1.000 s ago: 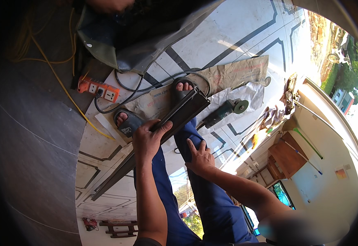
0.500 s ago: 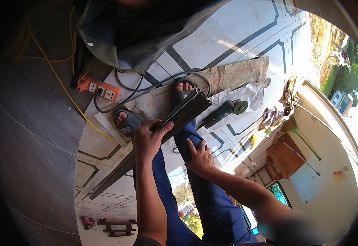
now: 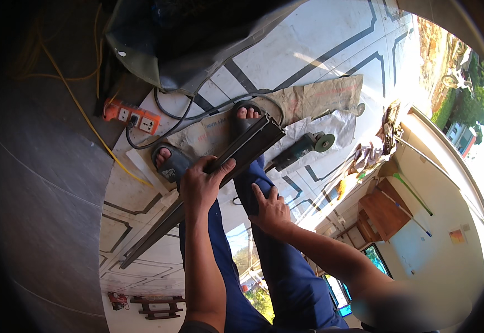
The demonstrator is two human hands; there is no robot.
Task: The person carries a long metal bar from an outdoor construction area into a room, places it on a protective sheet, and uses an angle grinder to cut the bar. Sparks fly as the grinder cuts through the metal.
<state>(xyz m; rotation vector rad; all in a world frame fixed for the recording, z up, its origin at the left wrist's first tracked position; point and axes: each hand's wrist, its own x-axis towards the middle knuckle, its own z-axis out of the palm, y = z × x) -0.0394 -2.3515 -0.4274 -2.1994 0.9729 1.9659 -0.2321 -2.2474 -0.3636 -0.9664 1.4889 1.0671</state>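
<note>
My left hand (image 3: 200, 186) grips a long dark metal channel bar (image 3: 242, 150) near its middle, thumb over its top edge. The bar runs slantwise from lower left to upper right across my blue-trousered legs, its open end above my right foot in a grey sandal (image 3: 246, 119). My right hand (image 3: 270, 208) lies flat on my right thigh, fingers spread, holding nothing. My other sandalled foot (image 3: 170, 164) stands just left of the bar.
An angle grinder (image 3: 300, 147) lies on pale sacking (image 3: 314, 100) right of the bar. An orange power strip (image 3: 131, 116) with black cables and a yellow cord (image 3: 75, 94) sits upper left. A dark tarp (image 3: 186, 39) covers something at the top.
</note>
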